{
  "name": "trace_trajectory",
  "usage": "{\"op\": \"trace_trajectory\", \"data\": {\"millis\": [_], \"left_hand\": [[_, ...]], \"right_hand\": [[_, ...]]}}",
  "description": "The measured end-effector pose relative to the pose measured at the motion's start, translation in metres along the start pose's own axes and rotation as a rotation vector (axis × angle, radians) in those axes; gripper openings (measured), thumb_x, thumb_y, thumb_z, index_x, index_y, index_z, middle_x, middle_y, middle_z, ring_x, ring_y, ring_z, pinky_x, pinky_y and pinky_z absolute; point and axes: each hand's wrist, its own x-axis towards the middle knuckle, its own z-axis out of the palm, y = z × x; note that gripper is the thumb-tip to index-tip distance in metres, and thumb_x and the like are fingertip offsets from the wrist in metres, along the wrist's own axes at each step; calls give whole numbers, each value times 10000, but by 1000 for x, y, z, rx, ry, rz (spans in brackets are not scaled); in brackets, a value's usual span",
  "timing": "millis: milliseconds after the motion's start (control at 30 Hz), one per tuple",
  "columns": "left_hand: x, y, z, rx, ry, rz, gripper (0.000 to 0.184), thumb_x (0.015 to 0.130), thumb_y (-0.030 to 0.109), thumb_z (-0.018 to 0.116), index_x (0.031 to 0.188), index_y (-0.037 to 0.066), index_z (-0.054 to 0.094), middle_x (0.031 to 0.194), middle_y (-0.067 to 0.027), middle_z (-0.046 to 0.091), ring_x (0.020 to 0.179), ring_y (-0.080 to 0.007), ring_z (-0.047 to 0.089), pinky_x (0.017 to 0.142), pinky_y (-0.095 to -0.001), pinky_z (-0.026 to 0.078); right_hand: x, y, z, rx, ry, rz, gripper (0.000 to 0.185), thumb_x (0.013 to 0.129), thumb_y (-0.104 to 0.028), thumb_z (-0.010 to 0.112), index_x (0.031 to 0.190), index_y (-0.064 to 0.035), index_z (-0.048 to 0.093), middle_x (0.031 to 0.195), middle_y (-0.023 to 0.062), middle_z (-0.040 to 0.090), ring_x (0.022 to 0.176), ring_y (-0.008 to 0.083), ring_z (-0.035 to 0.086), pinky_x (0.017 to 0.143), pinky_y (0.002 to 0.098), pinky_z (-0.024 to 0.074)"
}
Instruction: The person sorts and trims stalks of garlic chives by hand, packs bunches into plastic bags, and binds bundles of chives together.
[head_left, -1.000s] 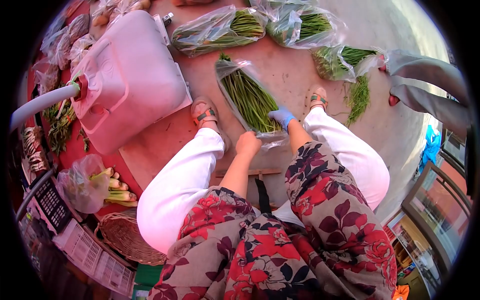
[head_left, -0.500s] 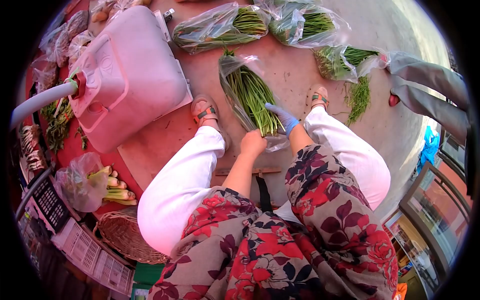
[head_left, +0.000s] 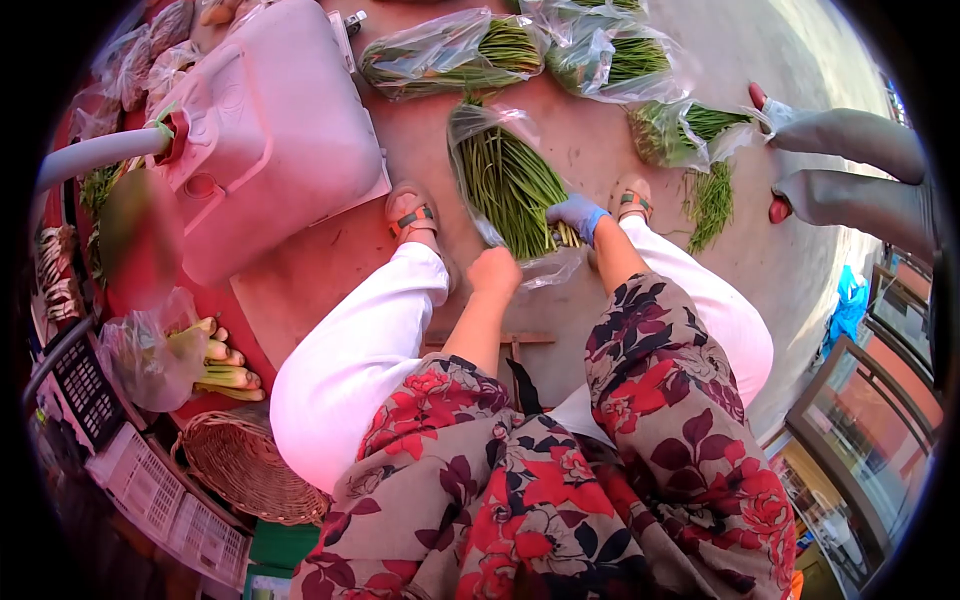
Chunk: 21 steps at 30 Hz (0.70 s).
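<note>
A bundle of long green stalks [head_left: 508,190] lies in an open clear plastic bag [head_left: 553,268] on the ground between my feet. My right hand [head_left: 580,216], in a blue glove, is closed round the cut ends at the bundle's lower right. Bare and closed, my left hand [head_left: 495,272] is at the bag's lower left edge; what its fingers hold, if anything, is hidden.
Other bagged green bundles [head_left: 455,55] lie ahead, with loose greens [head_left: 710,205] at the right. A large pink container [head_left: 270,130] stands left, above a wicker basket [head_left: 250,465]. Another person's legs [head_left: 850,165] are at the right.
My right hand has gone from a flatter pose beside the stalks to closing round their ends. The view has shifted slightly, and the other person's legs have moved.
</note>
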Motion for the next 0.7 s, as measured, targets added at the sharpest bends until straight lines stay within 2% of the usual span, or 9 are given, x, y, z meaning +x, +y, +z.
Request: {"op": "trace_trajectory", "data": {"millis": [67,167,267,367,433,467,500,600,700], "left_hand": [[-1,-7,4,27,-25,-47,210,735,164,562,898,129,689,981,-133,642,897,-305,616,763,-416,490],[-8,-6,-2,6,-93,-59,193,744,151,561,885,116,687,1071,-158,605,997,-297,579,840,-414,454],[-26,10,-30,62,326,82,217,784,153,528,949,109,660,1173,-192,538,1113,-282,509,931,-398,389],[-12,21,-32,-294,525,306,328,865,174,436,1139,40,555,1304,-214,418,1215,-303,410,1005,-402,315],[2,33,-18,-662,293,186,386,879,183,400,1216,13,479,1293,-232,421,1207,-330,408,1004,-398,317],[9,37,-10,-843,171,127,418,887,188,383,1255,0,441,1287,-242,423,1202,-343,407,1003,-395,318],[9,37,-3,-832,97,207,457,889,189,380,1285,-38,381,1278,-258,424,1209,-364,387,1001,-385,319],[8,42,24,-563,318,343,452,854,191,437,1258,-11,433,1201,-220,498,1124,-350,462,983,-380,336],[-8,38,15,-91,508,305,461,829,233,491,1237,20,463,1165,-214,516,1086,-342,487,969,-370,356]], "right_hand": [[-12,-10,-14,146,-102,44,151,688,-94,595,812,-12,565,585,86,547,472,187,558,400,330,479],[-27,-27,-23,153,-205,107,124,715,-125,586,786,-40,531,602,79,553,456,176,548,395,309,467],[-30,-30,-24,179,-222,126,122,729,-157,578,768,-56,521,606,73,557,459,179,551,405,315,467],[-36,-30,-21,255,-242,110,130,730,-164,581,778,-56,527,624,72,562,472,186,559,430,330,483],[-48,-29,-14,329,-296,81,140,737,-163,582,790,-46,528,632,77,571,475,186,551,441,311,480],[-38,-19,-12,388,-322,74,204,726,-214,602,833,-46,557,650,81,587,507,222,589,480,379,518],[-39,-17,-3,467,-319,93,225,726,-224,609,855,-45,566,679,86,603,524,226,599,506,384,532],[-33,-2,9,586,-335,107,244,733,-197,622,906,-29,585,760,101,638,583,219,629,553,363,560],[-34,3,16,582,-324,96,192,739,-127,608,890,-12,580,735,100,632,586,206,628,516,331,551]]}}
